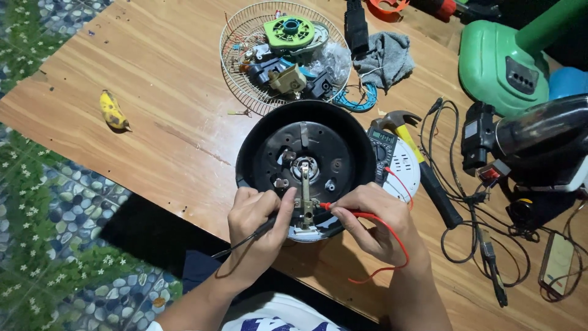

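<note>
A round black appliance [257, 132] lies upside down on the wooden table [165, 79], its underside open with a metal plate and a brass lever at the centre. My left hand [257, 224] pinches a black test probe [260, 232] against the lever's left side. My right hand [373, 217] holds a red test probe [334, 208], its tip touching the lever's right side. A multimeter [384, 150] lies just behind the appliance, red lead running to it.
A wire fan guard [236, 61] holds loose parts. A banana [113, 110] lies at the left. A hammer [416, 159], grey rag [386, 58], green fan base [496, 61], black appliance [539, 141], tangled cables [465, 202] and a phone [557, 263] crowd the right.
</note>
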